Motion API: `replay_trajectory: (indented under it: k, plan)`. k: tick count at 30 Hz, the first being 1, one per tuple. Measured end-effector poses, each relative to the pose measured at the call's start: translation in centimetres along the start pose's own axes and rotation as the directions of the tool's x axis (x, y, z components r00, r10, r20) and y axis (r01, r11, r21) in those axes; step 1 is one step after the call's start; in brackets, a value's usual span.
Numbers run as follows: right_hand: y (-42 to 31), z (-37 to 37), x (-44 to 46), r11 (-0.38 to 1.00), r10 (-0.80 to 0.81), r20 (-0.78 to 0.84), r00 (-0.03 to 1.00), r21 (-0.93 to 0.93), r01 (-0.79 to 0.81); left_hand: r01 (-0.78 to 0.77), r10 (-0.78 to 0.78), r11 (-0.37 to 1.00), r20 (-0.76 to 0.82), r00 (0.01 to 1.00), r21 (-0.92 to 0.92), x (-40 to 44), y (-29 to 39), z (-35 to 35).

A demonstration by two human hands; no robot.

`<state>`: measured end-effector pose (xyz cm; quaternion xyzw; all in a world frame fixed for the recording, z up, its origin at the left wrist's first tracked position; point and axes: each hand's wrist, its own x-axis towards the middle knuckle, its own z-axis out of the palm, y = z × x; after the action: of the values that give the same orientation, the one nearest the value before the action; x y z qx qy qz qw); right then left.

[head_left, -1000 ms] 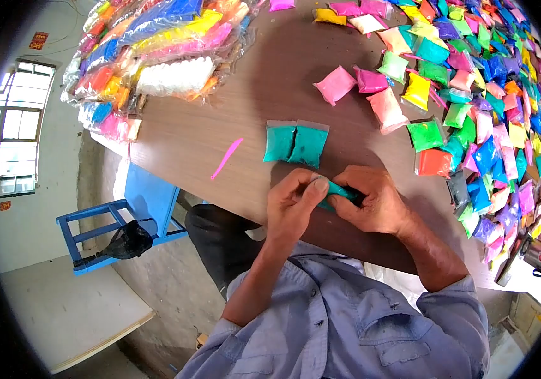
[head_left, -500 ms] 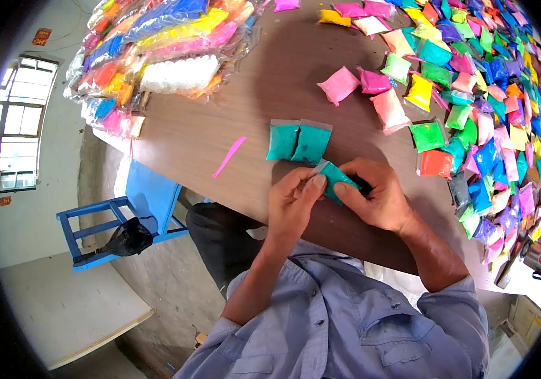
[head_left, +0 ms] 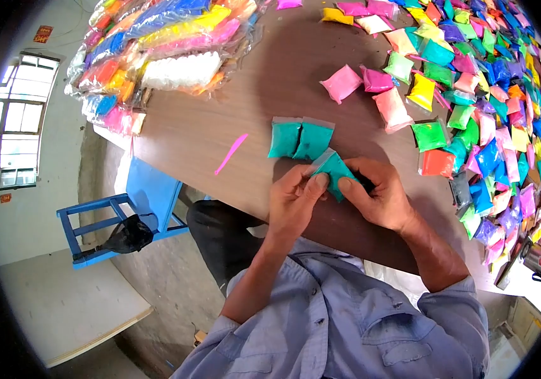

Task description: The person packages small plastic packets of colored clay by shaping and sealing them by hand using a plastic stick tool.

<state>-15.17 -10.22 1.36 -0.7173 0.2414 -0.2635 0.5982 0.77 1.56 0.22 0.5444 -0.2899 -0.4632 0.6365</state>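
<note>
1. My left hand (head_left: pixel 294 191) pinches the near-left side of a small teal packet (head_left: pixel 335 172) between thumb and bent fingers, close to its clear plastic end.
2. My right hand (head_left: pixel 379 192) pinches the packet's other side, thumb on top, fingers curled behind; how far they reach under it, I cannot tell.
3. This packet is tilted, just on my side of the teal pair (head_left: pixel 313 140), which lies side by side on the brown table (head_left: pixel 213 120); whether they touch, I cannot tell.
4. Left of the teal pair, a thin pink strip (head_left: pixel 231 154) lies slantwise.
5. Beyond the teal pair and to its right are a pink packet (head_left: pixel 341 83), a magenta packet (head_left: pixel 376 79) and a peach packet (head_left: pixel 392 109), close together.
6. Farther right of the teal pair spreads a heap of many-coloured packets (head_left: pixel 501 123).
7. Beyond the teal pair, to its left, clear bags of coloured bundles (head_left: pixel 179 44) are piled.
8. Well left of the teal pair, off the table, stands a blue chair (head_left: pixel 151 184) with a black bag (head_left: pixel 130 234) on it.
</note>
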Motion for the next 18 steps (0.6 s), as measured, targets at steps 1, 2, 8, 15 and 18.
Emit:
replay_trajectory:
  k: [1,2,8,15,18]
  plan:
    - [-0.1,0.0,0.0,1.0,0.014,0.009,1.0,0.026,-0.014,-0.005,0.005,1.0,0.001,1.0,0.021,0.0,0.2,0.0]
    - [0.0,0.0,0.0,1.0,0.014,0.009,1.0,0.026,-0.014,-0.004,0.004,1.0,0.001,1.0,0.021,0.0,0.2,0.2]
    - [0.1,0.1,0.0,1.0,0.006,-0.034,0.999,-0.02,-0.007,-0.023,0.023,0.999,0.007,1.0,-0.035,0.3,0.1,0.8]
    - [-0.4,0.1,-0.1,0.998,0.05,-0.013,0.999,-0.023,-0.05,-0.018,0.015,0.998,0.061,0.998,0.054,0.3,-0.2,-0.2]
    - [0.3,0.2,0.0,0.999,0.012,-0.064,0.998,-0.036,-0.014,-0.021,0.021,1.0,0.06,0.998,0.006,0.3,0.5,0.9]
